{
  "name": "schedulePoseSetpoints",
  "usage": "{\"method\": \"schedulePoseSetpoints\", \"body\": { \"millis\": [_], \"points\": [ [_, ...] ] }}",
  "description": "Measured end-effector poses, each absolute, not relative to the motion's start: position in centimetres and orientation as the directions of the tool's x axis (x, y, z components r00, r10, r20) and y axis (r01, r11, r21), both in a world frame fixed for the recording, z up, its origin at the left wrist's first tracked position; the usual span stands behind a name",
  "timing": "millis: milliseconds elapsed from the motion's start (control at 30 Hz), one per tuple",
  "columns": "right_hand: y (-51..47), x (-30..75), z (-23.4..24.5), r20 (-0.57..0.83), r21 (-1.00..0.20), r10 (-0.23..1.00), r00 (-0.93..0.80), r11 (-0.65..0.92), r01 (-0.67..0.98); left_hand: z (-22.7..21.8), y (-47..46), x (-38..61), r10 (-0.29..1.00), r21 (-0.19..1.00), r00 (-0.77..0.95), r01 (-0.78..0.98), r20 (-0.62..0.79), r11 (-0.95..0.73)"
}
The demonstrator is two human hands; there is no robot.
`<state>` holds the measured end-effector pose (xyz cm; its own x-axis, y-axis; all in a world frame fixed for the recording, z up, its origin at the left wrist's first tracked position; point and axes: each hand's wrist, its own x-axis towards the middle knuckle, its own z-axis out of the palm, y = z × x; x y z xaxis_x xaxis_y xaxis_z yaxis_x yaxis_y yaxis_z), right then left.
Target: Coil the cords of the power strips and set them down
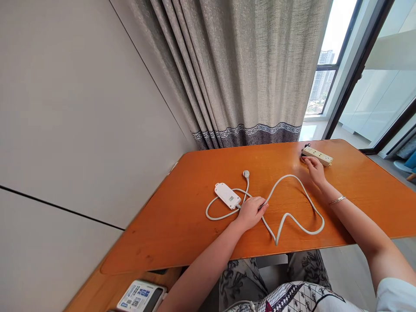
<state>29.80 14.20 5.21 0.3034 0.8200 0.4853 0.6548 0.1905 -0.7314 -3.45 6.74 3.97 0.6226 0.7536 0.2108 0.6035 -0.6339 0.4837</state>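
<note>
My left hand [251,211] rests on the orange table [364,195], fingers curled over the white cable [294,216] of a white power strip [227,195] lying face down. That cable loops across the table and its plug [246,174] lies just behind the strip. My right hand [314,168] reaches to the far side, fingers touching the near end of a second, cream power strip [317,155], where something dark sits at its end. A bracelet [337,200] is on my right wrist.
A grey curtain [240,69] hangs behind the table; a pale wall [65,130] is on the left. A window and glass door [367,82] are at the right. A small white device [139,297] lies on a lower surface at bottom left.
</note>
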Motion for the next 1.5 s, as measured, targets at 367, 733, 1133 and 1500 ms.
{"method": "schedulePoseSetpoints", "body": {
  "millis": [367, 733, 1133, 1500],
  "points": [
    [6.8, 20.7, 12.5, 0.499, -0.219, 0.719, -0.483, 0.645, 0.733, 9.0, 6.4, -3.6, 0.738, 0.643, 0.663, 0.511, 0.126, -0.57],
    [7.5, 21.0, 12.8, 0.368, -0.823, 0.915, -0.168, 0.404, 0.4, 16.7, 9.9, -8.9, 0.848, 0.981, 0.503, -0.174, 0.165, -0.087],
    [3.8, 14.7, 12.7, 0.035, 0.002, 0.954, -0.297, 0.297, 0.955, 16.3, 8.9, -5.7, 0.849, 0.874, 0.327, -0.404, 0.415, -0.271],
    [3.0, 14.3, 15.8, 0.225, 0.368, 0.515, -0.827, 0.741, 0.561, 15.1, 7.6, -3.9, 0.778, 0.911, 0.508, -0.037, 0.371, -0.411]
  ]
}}
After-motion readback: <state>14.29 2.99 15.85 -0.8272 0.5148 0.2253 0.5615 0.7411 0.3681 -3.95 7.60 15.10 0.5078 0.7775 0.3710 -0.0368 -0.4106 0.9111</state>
